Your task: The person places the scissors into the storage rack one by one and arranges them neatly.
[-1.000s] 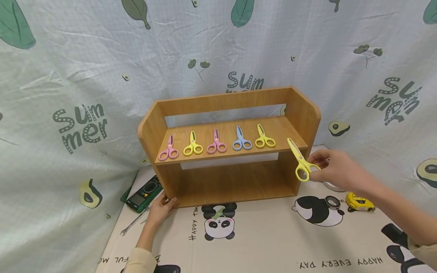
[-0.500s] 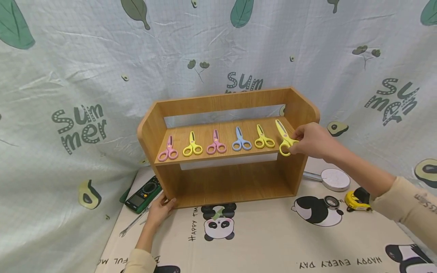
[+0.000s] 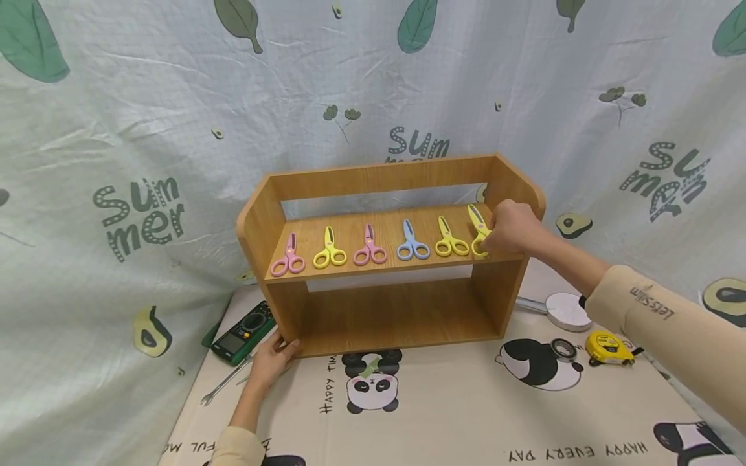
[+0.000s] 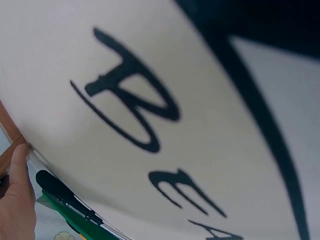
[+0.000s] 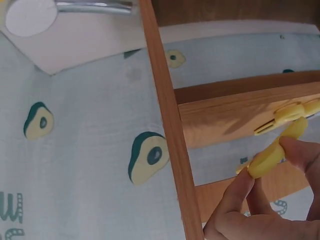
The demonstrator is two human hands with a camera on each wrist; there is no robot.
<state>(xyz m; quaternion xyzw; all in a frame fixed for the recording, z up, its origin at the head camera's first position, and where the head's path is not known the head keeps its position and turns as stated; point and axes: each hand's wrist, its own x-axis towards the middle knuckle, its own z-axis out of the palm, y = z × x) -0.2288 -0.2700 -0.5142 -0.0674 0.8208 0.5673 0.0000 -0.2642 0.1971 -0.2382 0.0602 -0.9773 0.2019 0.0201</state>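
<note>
The right hand (image 3: 513, 228) pinches the handle of a yellow scissors (image 3: 479, 228) between thumb and fingers (image 5: 300, 152) at the right end of the shelf (image 3: 384, 255), just inside the rack's (image 3: 402, 317) right wall. The scissors' blade points toward the back, and its handle loops are mostly hidden under the hand. From the right wrist view the yellow handle sits clamped in the fingertips, close above the wooden board.

Five more scissors lie in a row on the same shelf, blades pointing back: pink (image 3: 288, 257), yellow (image 3: 329, 250), pink (image 3: 370, 247), blue (image 3: 412, 243) and yellow (image 3: 450, 239), the last just beside the held pair.

The left hand (image 3: 272, 359) rests against the rack's lower left front corner, fingers curled loosely around the edge; the left wrist view shows only its thumb (image 4: 20, 165) by the wood.

The rack stands on a tabletop covered with a panda-print mat (image 3: 443, 414). A green multimeter (image 3: 241, 333) and a wrench (image 3: 224, 384) lie left of the rack, near the left hand. To the right lie a round mirror (image 3: 564, 309), a small metal ring (image 3: 562, 349) and a yellow tape measure (image 3: 607, 347). A leaf-print cloth (image 3: 146, 129) hangs behind.
</note>
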